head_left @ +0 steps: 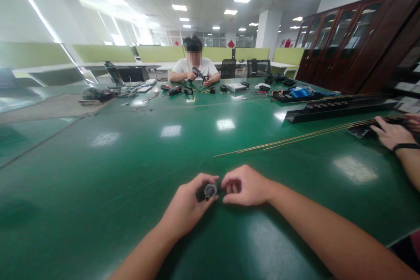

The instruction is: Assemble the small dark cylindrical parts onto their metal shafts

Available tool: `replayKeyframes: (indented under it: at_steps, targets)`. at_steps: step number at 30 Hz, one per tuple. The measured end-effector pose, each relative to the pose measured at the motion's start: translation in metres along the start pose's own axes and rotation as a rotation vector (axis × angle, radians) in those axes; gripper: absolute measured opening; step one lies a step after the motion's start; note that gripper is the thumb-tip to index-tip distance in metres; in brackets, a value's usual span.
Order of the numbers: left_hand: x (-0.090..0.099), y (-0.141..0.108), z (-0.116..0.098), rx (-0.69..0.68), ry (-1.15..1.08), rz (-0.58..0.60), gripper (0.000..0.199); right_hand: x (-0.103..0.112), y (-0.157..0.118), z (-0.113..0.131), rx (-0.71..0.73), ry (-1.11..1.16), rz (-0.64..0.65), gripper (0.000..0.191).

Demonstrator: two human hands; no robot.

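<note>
My left hand [190, 197] is wrapped round a small dark cylindrical part [210, 191], whose round grey end with a small tube-like piece at its lower edge faces up. Its thumb and fingers grip the part from either side, and its far side is hidden in the palm. Just right of it, my right hand [244, 188] hovers low over the green tabletop [131, 175]. Its fingers are loosely bent, with a gap between thumb and forefinger and nothing visible between them. A narrow space separates the two hands.
Long thin brass-coloured rods [278, 141] lie to the right, near a co-worker's hands [392, 133] and a black channel [341, 110]. Across the table a person [193, 65] holds a power drill [197, 72]. Tools and parts litter the far edge; a grey mat [49, 107] lies left.
</note>
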State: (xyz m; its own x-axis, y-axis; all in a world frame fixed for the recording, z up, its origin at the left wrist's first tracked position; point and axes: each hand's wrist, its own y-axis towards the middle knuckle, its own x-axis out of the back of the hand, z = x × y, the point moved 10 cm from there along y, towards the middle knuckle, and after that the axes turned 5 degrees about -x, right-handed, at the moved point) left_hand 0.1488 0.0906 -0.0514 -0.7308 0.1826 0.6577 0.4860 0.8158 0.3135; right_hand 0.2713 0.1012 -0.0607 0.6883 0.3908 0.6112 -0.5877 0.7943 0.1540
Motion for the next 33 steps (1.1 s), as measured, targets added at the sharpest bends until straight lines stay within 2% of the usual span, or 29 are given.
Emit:
replayKeyframes:
  at_steps: [7, 12, 18, 24, 29, 33]
  targets:
    - [-0.004, -0.002, 0.007, 0.018, -0.052, 0.015, 0.021, 0.000, 0.001, -0.002, -0.009, -0.007, -0.002, 0.030]
    - [-0.001, 0.000, -0.003, -0.036, 0.008, 0.024, 0.025, 0.000, 0.000, 0.001, -0.006, -0.008, -0.006, 0.027]
    - [-0.006, 0.001, -0.012, -0.105, 0.098, 0.105, 0.033, 0.011, -0.002, 0.004, -0.020, -0.072, -0.082, 0.032]
    - [-0.001, -0.002, 0.004, 0.012, 0.083, 0.024, 0.044, 0.016, -0.002, 0.007, 0.012, -0.109, -0.136, 0.031]
    - [0.000, 0.000, 0.004, 0.052, 0.047, 0.017, 0.021, 0.016, -0.002, 0.011, 0.063, -0.107, -0.152, 0.026]
    - [0.002, -0.001, 0.000, 0.020, 0.040, 0.001, 0.020, 0.015, -0.004, 0.017, 0.110, -0.105, -0.164, 0.016]
